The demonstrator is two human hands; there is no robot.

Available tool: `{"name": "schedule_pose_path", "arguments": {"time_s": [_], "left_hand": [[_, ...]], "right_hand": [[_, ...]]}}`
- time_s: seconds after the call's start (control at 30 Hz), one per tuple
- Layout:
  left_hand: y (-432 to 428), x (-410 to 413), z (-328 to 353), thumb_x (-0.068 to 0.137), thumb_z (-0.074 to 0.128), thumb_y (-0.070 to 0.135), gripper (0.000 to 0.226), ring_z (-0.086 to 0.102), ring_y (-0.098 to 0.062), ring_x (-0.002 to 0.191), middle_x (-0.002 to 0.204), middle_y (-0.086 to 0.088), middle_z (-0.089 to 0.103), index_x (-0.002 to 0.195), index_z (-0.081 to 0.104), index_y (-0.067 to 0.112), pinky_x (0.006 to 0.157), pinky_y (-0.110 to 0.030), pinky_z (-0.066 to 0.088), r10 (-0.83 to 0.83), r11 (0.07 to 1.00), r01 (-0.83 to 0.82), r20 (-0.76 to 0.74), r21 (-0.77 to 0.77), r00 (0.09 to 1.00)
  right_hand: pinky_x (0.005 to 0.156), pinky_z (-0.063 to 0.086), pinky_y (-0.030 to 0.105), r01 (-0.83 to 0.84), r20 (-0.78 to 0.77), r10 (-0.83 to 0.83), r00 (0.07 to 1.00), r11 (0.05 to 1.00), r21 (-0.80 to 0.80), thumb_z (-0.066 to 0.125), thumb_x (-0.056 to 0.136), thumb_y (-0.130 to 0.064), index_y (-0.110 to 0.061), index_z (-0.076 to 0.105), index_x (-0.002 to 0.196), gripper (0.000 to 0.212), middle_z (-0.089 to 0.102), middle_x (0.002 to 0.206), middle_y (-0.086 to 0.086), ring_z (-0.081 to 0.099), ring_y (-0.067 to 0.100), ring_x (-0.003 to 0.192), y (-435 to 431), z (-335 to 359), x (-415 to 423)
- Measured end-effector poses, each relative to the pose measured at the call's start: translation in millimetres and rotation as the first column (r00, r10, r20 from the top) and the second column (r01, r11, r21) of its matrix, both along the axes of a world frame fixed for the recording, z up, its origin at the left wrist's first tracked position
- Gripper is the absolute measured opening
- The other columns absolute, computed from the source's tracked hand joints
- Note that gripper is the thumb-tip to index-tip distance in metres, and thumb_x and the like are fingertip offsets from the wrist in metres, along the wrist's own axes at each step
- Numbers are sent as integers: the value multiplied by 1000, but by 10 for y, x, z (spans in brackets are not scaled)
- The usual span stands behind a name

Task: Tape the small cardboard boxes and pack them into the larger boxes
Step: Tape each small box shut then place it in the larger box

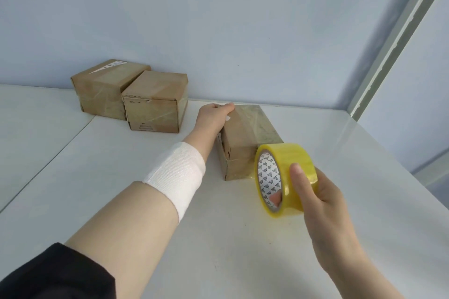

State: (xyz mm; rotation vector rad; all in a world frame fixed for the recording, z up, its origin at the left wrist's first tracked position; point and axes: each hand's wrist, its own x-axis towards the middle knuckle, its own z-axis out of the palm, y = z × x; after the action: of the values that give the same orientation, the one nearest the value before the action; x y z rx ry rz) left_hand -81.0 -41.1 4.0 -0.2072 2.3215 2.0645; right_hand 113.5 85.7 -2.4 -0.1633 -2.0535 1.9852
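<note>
On the white counter [145,226], seen from the head camera, the small cardboard box [239,150] lies just right of centre with its long side running toward 12 o'clock. Its top is already glossy with clear film. The left hand [213,116] reaches in from 7 o'clock and curls its fingers over the box's far top edge, gripping it. At 5 o'clock of the box, touching or just beside its near corner, the right hand [315,199] holds the yellow tape roll [291,165]. The thumb lies on the outer band and a finger shows through the core. Whether a strip runs from roll to box I cannot tell.

At 10 o'clock, well apart and against the wall, sit 2 more cardboard boxes [155,107], side by side and touching. No larger box is in view.

The small box looks light and fairly stiff, though its near end is creased and the taped faces are probably slick. Holding across the edges looks surest.
</note>
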Motion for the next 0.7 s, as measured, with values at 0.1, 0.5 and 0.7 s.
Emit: {"name": "schedule_pose_path", "arguments": {"time_s": [0.1,0.5,0.7], "left_hand": [[-27,54,21,92,52,33,19,52,-5,73,77,7,58,93,57,15,61,-18,36,2,993,-14,-106,-113,994],[-382,916,150,81,63,45,49,41,8,122,131,18,51,126,50,31,98,-12,35,-531,825,242,-552,-511,643],[-158,866,368,89,59,31,14,62,-4,86,90,10,68,95,67,21,75,-11,46,-291,951,306,-452,-41,843]], "right_hand": [[47,43,8,5,-16,-5,1000,999,-31,51,68,-51,-2,64,91,55,69,64,6,66,3,54,-15,-15,-8],[57,59,38,-194,-106,186,977,979,-69,63,58,-60,-27,76,65,36,74,72,10,71,17,68,119,751,-38],[62,57,27,-365,-149,346,926,924,-119,59,83,-41,-7,73,84,37,75,77,-2,69,11,66,187,1303,-470]]}}
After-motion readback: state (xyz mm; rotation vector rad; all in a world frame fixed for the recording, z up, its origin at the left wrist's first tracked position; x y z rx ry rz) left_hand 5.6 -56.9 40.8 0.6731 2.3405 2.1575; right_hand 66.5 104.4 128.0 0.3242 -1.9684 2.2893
